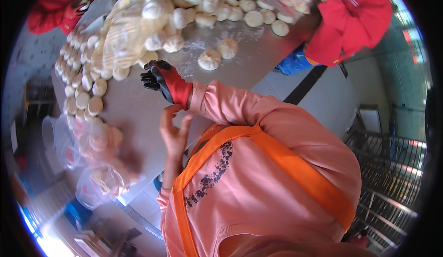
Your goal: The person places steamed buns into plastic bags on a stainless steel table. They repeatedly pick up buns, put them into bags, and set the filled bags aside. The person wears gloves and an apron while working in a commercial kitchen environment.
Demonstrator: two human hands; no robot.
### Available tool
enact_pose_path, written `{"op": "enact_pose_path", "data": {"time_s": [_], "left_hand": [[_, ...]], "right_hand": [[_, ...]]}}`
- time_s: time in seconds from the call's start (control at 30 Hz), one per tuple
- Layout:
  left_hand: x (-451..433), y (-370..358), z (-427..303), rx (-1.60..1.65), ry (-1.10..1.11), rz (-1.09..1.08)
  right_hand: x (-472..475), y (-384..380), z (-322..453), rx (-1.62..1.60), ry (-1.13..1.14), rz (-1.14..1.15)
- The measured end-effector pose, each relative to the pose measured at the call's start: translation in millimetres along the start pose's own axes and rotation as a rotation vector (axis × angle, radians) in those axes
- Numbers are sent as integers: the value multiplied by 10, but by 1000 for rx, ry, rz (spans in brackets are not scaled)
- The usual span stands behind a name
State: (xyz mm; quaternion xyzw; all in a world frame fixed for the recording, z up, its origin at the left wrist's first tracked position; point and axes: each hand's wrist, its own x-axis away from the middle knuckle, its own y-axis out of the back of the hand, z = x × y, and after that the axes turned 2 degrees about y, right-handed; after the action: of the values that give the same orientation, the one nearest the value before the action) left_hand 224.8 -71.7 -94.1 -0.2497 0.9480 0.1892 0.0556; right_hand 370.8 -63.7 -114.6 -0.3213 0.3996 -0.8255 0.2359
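My right hand [162, 80] wears a red knit work glove with black coating; its fingers are loosely bent and hold nothing, over the metal table [138, 101]. Bare, with thumb and fingers apart, my left hand [175, 127] is close below it, its fingertips at the glove's red cuff [183, 96]. Whether they touch the cuff is not plain. Beyond the glove lie two pleated white buns [209, 59], side by side. A big heap of white buns [211, 3] covers the table's far part, partly under a clear plastic bag [126, 32].
Rows of round flat buns [82, 100] line the table's left side. Plastic bags with buns [100, 136] sit at its near left edge. A person in red [349, 22] stands at the right; another person's red sleeve [52, 11] shows upper left. A metal rack [384, 174] is at lower right.
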Motion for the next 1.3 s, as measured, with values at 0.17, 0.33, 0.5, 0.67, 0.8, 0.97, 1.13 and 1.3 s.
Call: {"op": "enact_pose_path", "data": {"time_s": [0.17, 0.33, 0.5, 0.67, 0.8, 0.97, 1.13, 1.3], "left_hand": [[-301, -758, -118, -85, -100, 174], [-499, -1358, -321, 159, -47, 220], [-931, -1714, -478, 43, -113, 409], [-988, -1775, -231, 167, 304, 319], [-965, -1759, 2, 166, 503, 220], [-1113, -1760, -69, 218, 641, 151], [-1287, -1864, -99, 237, 732, 165], [-1254, -1906, -120, 243, 723, 176]], "right_hand": [[-344, 717, 452, 405, 655, -52], [-49, 794, 1265, 1612, 1258, 252], [-403, 1447, 2466, 1537, 1192, -130], [-954, 3091, 4333, 2007, 1052, -793], [-1132, 3479, 4742, 2366, 739, -843], [-1441, 3731, 5023, 2216, 671, -813], [-1411, 3429, 5218, 1896, 872, -640], [-1352, 3505, 4977, 2568, 571, -592]]}}
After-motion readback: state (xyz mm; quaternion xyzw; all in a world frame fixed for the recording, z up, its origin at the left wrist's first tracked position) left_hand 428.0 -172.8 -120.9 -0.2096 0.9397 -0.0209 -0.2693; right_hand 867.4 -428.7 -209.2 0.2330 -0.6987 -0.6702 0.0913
